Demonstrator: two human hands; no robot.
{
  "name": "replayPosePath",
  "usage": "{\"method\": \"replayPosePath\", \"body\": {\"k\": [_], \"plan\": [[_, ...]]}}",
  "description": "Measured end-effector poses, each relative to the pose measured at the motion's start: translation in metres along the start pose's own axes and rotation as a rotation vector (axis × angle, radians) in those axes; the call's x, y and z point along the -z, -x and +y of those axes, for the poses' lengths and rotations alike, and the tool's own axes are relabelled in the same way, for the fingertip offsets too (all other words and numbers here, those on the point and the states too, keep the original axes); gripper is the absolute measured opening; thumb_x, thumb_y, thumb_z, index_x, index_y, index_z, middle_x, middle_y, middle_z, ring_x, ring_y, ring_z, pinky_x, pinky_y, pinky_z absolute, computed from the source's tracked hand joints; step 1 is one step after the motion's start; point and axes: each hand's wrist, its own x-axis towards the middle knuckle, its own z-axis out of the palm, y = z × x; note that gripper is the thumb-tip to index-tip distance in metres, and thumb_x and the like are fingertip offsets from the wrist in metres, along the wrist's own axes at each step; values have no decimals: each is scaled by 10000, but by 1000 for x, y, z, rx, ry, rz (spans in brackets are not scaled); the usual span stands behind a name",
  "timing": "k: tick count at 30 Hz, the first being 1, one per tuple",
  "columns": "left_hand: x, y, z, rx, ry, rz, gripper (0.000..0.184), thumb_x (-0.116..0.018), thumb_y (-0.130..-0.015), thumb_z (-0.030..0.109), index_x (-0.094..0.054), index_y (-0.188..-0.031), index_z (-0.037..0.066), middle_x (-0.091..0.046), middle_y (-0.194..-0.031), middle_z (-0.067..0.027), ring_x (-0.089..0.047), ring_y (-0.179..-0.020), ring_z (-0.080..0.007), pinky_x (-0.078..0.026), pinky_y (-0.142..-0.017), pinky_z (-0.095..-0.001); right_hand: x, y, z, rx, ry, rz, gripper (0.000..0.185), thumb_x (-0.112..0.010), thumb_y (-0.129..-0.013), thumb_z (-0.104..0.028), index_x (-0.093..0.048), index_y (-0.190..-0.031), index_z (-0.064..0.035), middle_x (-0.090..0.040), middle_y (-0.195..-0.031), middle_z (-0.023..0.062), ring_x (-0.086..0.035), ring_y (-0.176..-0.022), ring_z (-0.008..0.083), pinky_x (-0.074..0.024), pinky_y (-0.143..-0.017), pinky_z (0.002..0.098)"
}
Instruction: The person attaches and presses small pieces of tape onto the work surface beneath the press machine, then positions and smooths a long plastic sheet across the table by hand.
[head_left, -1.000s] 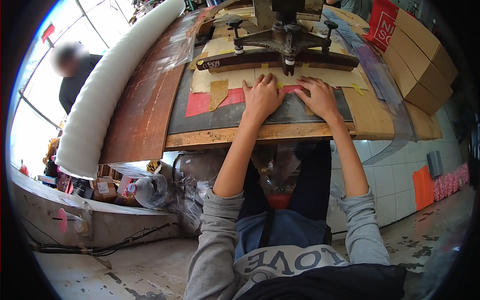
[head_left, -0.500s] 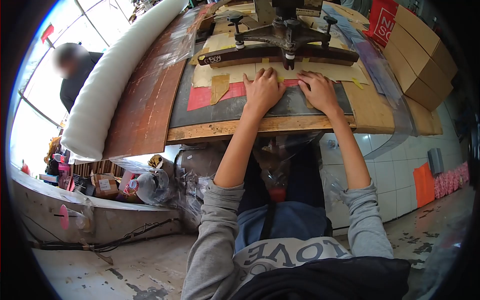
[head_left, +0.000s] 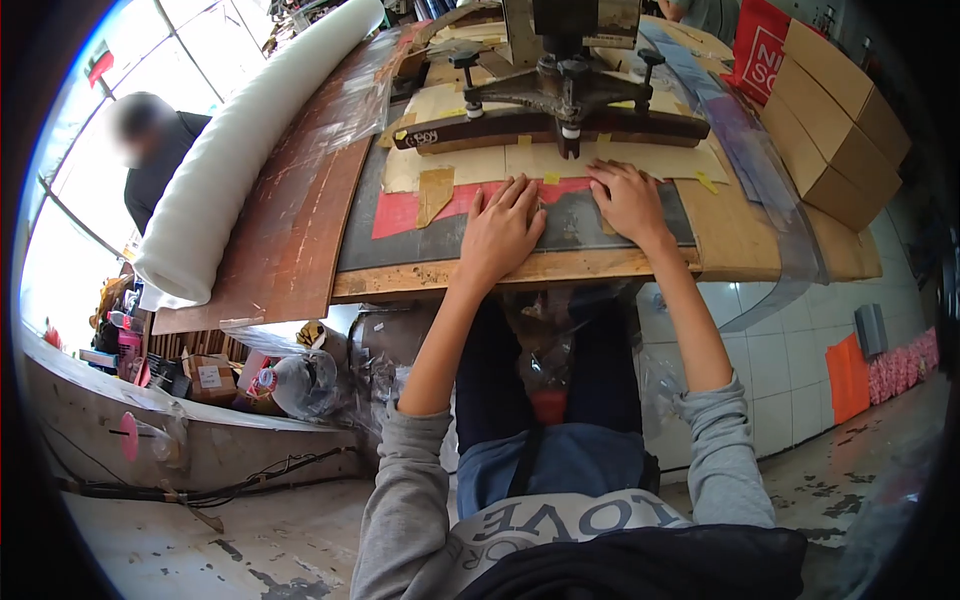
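Note:
My left hand lies palm down with fingers slightly apart, over a red sheet and the black mat. Its fingertips reach the near edge of a cream board. My right hand is also flat, its fingertips on that board's near edge and its palm over the mat. Neither hand grips anything. Brown tape joins board and red sheet, with small yellow tape pieces nearby. Just beyond my fingers, a dark press bar with a metal bracket spans the board.
A white foam roll lies along a brown board on the left. Cardboard boxes and a red bag stand at right. A person is beyond the roll; another person's arm shows at the back.
My left hand has slid back toward me and a little left, off the cream board's middle. My right hand stays near the board's edge. The view has shifted slightly.

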Motion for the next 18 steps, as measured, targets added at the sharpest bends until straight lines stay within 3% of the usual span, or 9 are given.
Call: {"method": "replayPosePath", "body": {"k": [4,10,18], "plan": [[26,24,-6,-110,100,-92,600,-524,-876,481,-475,-1351,116,-420,-1427,-116,-361,-1342,-252,-242,-1099,-501,-5,-2,3,23,-16,30,277,-523,-884,-238,-671,-1095,-136,-625,-1197,13,-538,-1129,227,-396,-956,465],[39,23,6,-153,65,-164,869,-631,-671,692,-473,-1365,193,-364,-1465,-117,-310,-1370,-275,-207,-1113,-512,-2,0,2,37,-9,65,265,-543,-865,-229,-684,-1068,-133,-645,-1146,17,-562,-1074,229,-412,-930,453],[36,24,5,-177,21,-149,867,-630,-657,704,-487,-1354,208,-374,-1459,-115,-342,-1351,-273,-228,-1105,-514,-5,-4,9,83,-111,37,280,-540,-874,-207,-670,-1079,-67,-620,-1195,72,-558,-1104,276,-412,-961,421]]}}
